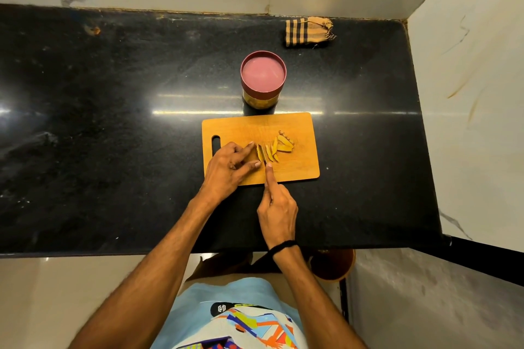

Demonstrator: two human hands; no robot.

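Observation:
A wooden cutting board (300, 122) lies on the black counter. Several thin yellow slices (283, 144) lie on its middle right. My left hand (226, 170) rests on the board, its fingertips pinching the uncut yellow piece (259, 151). My right hand (278, 207) grips a knife (263, 153), index finger stretched along the spine. The blade stands upright in the yellow piece, right beside my left fingertips. The knife handle is hidden inside my right hand.
A jar with a maroon lid (263, 72) stands just behind the board. A striped folded cloth (309, 31) lies at the back near the wall. A marble wall (467, 93) closes the counter's right side. The counter's front edge (85, 253) runs below my forearms.

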